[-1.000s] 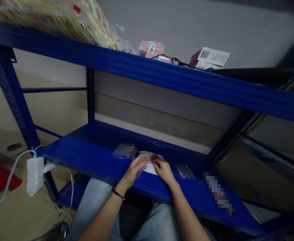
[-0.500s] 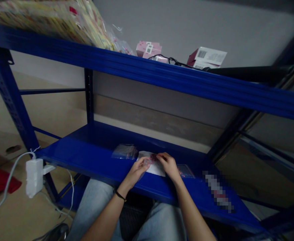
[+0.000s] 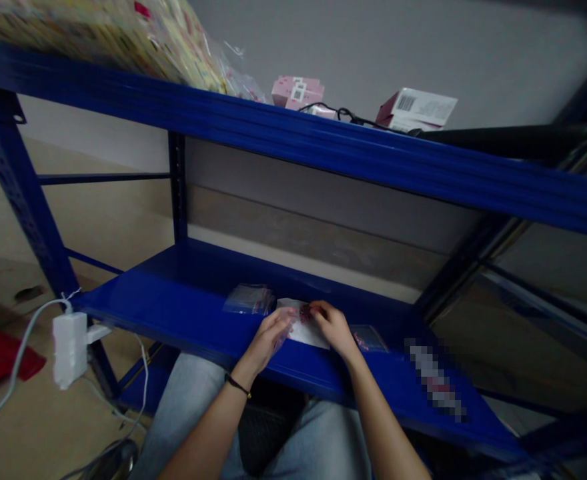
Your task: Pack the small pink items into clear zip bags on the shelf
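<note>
My left hand is half closed with curved fingers. It seems to hold the edge of a thin clear plastic, but I cannot tell how firm this hold is. My right hand is more closed, and its thumb and fingers pinch a small dark pink thing at the top edge of a white paper. The paper lies on the blue shelf, between my hands. A clear bag lies just left of my left hand, and another small clear bag with pink bits lies just right of my right hand.

The pink thing is small, so if my pinch becomes loose, it could drop and roll over the front edge of the shelf onto my lap or the floor. The thin plastic could also slip from my left fingers, because it looks light and smooth. The light here is dim, so a dropped piece would be hard to find. If I move my hands carelessly, they could also push the paper or the bags out of place.
</note>
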The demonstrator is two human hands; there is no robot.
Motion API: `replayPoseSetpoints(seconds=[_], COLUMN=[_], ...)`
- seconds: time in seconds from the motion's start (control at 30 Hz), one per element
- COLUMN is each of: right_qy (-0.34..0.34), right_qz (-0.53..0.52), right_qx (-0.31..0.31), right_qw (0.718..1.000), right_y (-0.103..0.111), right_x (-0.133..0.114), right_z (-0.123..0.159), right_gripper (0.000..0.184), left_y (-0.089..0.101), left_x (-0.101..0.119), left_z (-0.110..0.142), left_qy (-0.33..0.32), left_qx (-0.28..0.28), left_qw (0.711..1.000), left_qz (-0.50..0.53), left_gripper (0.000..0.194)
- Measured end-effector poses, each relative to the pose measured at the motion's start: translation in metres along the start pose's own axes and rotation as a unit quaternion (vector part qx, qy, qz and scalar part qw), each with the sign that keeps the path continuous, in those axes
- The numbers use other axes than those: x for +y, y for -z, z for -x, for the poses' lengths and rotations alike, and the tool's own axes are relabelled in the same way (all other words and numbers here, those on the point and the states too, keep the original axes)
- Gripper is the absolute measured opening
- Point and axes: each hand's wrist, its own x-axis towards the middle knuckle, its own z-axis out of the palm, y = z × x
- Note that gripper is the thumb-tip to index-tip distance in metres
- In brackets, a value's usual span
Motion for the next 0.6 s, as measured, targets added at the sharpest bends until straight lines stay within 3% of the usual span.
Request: replayPoseSetpoints(seconds=[0.1,0.27,0.6], right_qy=[0.012,-0.013,-0.020], right_qz=[0.100,0.216,0.261], right_qx=[-0.030,-0.018,-0.010], right_qw=[0.994,0.976,0.965], right_y=[-0.012,-0.032,-0.038], right_x=[0.007,0.004,0.009], right_z=[0.003,0.004,0.007], right_gripper=[0.021,0.014,0.016], left_y=[0.002,0.001,-0.001], left_x=[-0.001,0.002,0.003], left_z=[-0.001,0.000,0.002], left_qy=[0.002,0.010,-0.005], left_qx=[0.013,0.024,0.009], left_qw=[0.999,0.999,1.000], left_qz=[0.034,0.032,-0.014], left_gripper=[0.041,0.043,0.035])
